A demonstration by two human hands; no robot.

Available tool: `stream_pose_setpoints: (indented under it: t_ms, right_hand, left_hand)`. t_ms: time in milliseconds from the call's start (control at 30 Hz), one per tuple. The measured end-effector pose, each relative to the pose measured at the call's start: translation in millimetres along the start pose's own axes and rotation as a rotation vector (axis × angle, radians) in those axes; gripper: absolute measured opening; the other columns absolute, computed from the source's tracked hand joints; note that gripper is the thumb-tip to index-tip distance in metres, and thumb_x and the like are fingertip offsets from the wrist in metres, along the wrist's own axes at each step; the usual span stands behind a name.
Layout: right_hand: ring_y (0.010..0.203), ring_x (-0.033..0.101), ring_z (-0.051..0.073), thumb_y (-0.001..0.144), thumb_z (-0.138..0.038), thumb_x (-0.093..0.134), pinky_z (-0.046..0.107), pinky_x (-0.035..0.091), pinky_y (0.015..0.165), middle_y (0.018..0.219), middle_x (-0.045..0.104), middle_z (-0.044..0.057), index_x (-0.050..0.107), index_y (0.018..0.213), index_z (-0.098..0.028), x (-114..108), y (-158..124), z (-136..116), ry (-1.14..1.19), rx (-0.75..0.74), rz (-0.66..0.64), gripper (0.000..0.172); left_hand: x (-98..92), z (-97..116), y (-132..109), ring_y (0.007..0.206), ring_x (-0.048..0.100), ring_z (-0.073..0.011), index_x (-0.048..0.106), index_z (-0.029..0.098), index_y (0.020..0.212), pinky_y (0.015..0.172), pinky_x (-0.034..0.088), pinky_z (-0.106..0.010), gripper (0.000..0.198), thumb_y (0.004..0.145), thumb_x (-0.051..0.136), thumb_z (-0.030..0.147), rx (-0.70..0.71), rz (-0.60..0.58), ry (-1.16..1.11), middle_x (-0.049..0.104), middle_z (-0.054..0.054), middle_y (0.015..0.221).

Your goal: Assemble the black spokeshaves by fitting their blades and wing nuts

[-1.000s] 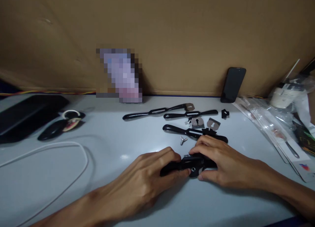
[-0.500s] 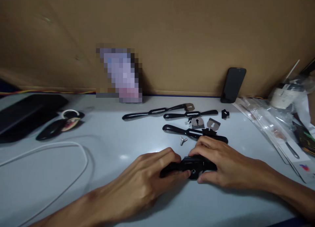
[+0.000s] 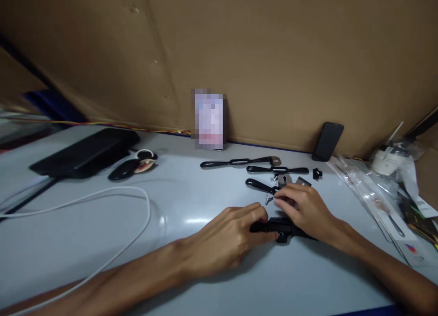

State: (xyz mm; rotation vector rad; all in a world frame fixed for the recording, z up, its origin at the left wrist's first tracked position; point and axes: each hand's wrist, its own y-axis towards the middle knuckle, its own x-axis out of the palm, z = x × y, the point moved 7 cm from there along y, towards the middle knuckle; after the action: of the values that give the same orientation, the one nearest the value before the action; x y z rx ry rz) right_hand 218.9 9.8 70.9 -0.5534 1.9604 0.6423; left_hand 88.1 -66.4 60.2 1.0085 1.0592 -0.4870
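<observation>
My left hand (image 3: 236, 231) is closed around the left handle of a black spokeshave (image 3: 280, 224), low over the grey table. Its thumb presses beside a small screw hole in the spokeshave's cap. Above the tool's right handle is my right hand (image 3: 304, 211), off the spokeshave, thumb and forefinger slightly apart. Those fingertips are close beside a silver wing screw (image 3: 268, 199) on the table. Just behind lies another spokeshave body (image 3: 258, 185), its right part hidden by my right hand. Two more spokeshave bodies, a slotted blade (image 3: 284, 180) and a small black cap (image 3: 317, 173) lie farther back.
A black case (image 3: 85, 154) and a key fob with a ring (image 3: 123, 169) lie at left, near a white cable (image 3: 148, 206). A phone (image 3: 328, 142) leans on the cardboard wall (image 3: 267, 69). Plastic packaging (image 3: 376, 202) and a cup (image 3: 385, 160) stand at right.
My right hand has let go of the spokeshave and moved up to the wing screw. My left hand still holds the tool. The camera view has shifted leftward.
</observation>
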Motion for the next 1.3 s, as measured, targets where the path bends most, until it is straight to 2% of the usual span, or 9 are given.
stream_pose_setpoints:
  t_ms: [100,200,400,533,767,900,1033,1167,1300]
  right_hand:
    - [0.087,0.068,0.022,0.1,-0.023,0.064,0.033,0.048,0.075,0.103,0.075,0.009,0.077,0.1,-0.016,10,10,-11,-0.182,0.063,-0.086,0.015]
    - [0.088,0.067,0.021,0.098,-0.018,0.064,0.032,0.045,0.073,0.103,0.072,0.008,0.077,0.096,-0.015,14,14,-15,-0.215,0.069,-0.136,0.014]
    - [0.093,0.062,0.023,0.103,-0.015,0.053,0.033,0.044,0.068,0.11,0.065,0.012,0.071,0.1,-0.012,13,0,-15,-0.326,-0.093,-0.149,0.019]
    - [0.09,0.06,0.023,0.102,-0.012,0.052,0.034,0.045,0.067,0.108,0.064,0.012,0.069,0.099,-0.013,11,-7,-15,-0.304,-0.127,-0.173,0.017]
    - [0.089,0.061,0.022,0.103,-0.021,0.057,0.033,0.045,0.069,0.11,0.065,0.011,0.07,0.106,-0.012,12,-5,-12,-0.258,-0.076,-0.188,0.015]
    - [0.087,0.062,0.02,0.101,-0.018,0.06,0.033,0.043,0.072,0.106,0.067,0.009,0.072,0.102,-0.013,11,-2,-9,-0.161,-0.027,-0.165,0.013]
    - [0.078,0.061,0.015,0.091,-0.009,0.066,0.029,0.043,0.075,0.086,0.069,0.001,0.071,0.083,-0.017,-7,-4,-5,0.115,0.046,-0.125,0.012]
    - [0.065,0.058,0.012,0.087,-0.008,0.068,0.025,0.044,0.067,0.072,0.068,-0.004,0.069,0.078,-0.019,-28,-14,-2,0.325,0.119,-0.119,0.014]
    - [0.061,0.059,0.011,0.085,-0.006,0.064,0.022,0.044,0.06,0.069,0.067,-0.004,0.068,0.08,-0.019,-29,-24,-4,0.44,0.128,-0.165,0.014]
  left_hand:
    - [0.6,0,0,0.078,0.063,-0.0173,0.071,0.025,0.124,0.057,0.052,-0.026,0.065,0.068,0.058,-0.004,-0.007,0.015,-0.001,0.063,-0.004,0.101]
    - [-0.9,0,0,0.076,0.062,-0.0166,0.071,0.026,0.123,0.056,0.05,-0.024,0.068,0.065,0.056,-0.006,-0.016,0.025,-0.02,0.064,-0.003,0.101]
    - [-0.5,0,-2,0.074,0.059,-0.0156,0.068,0.025,0.126,0.057,0.049,-0.023,0.065,0.07,0.058,-0.005,-0.004,0.011,-0.04,0.063,-0.003,0.101]
    - [2.2,-2,-7,0.075,0.057,-0.0166,0.069,0.025,0.123,0.056,0.047,-0.024,0.052,0.081,0.056,-0.002,-0.006,0.062,-0.067,0.062,-0.005,0.101]
    - [2.3,-3,-8,0.074,0.059,-0.0161,0.072,0.024,0.121,0.056,0.047,-0.025,0.05,0.083,0.054,-0.002,-0.008,0.068,-0.105,0.063,-0.006,0.102]
    - [2.3,-2,-8,0.075,0.059,-0.016,0.073,0.024,0.118,0.057,0.048,-0.025,0.045,0.086,0.054,-0.001,-0.002,0.082,-0.101,0.063,-0.007,0.104]
    - [4.3,-3,-7,0.076,0.058,-0.0171,0.071,0.024,0.123,0.057,0.047,-0.025,0.054,0.083,0.049,-0.004,-0.014,0.069,-0.124,0.063,-0.008,0.102]
    - [0.4,-1,-5,0.075,0.058,-0.017,0.071,0.024,0.124,0.056,0.047,-0.025,0.053,0.084,0.05,-0.004,-0.012,0.073,-0.117,0.063,-0.006,0.098]
    - [-0.3,0,-6,0.076,0.059,-0.0177,0.07,0.022,0.123,0.058,0.048,-0.025,0.046,0.086,0.054,-0.001,0.002,0.039,-0.086,0.063,-0.006,0.097]
